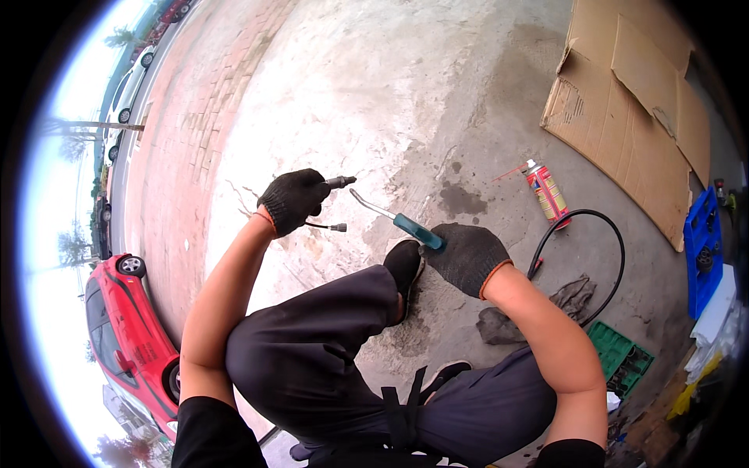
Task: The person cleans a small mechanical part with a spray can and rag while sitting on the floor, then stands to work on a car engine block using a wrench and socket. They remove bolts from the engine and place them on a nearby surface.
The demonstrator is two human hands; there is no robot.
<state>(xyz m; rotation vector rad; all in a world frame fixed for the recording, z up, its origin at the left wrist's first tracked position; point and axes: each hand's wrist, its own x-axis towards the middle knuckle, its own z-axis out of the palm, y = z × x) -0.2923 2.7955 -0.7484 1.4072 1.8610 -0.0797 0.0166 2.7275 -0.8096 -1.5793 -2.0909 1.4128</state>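
Black-gloved, the left hand point(293, 203) has its fingers closed round a dark sensor-like part point(340, 182), held above the concrete floor point(374, 101), with a wired plug point(339, 228) just beneath; the right hand point(470, 256), likewise gloved, grips a teal-handled bent-shaft tool point(419, 232), its tip near the part yet apart; a firm left hold and small, controlled tip movements would likely serve best, the plug kept clear.

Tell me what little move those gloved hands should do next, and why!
Maybe the right hand should ease the teal-handled tool slightly closer to the dark part: the left hand holds that part steady-looking, and the tool's bent tip points its way, with a small gap showing.
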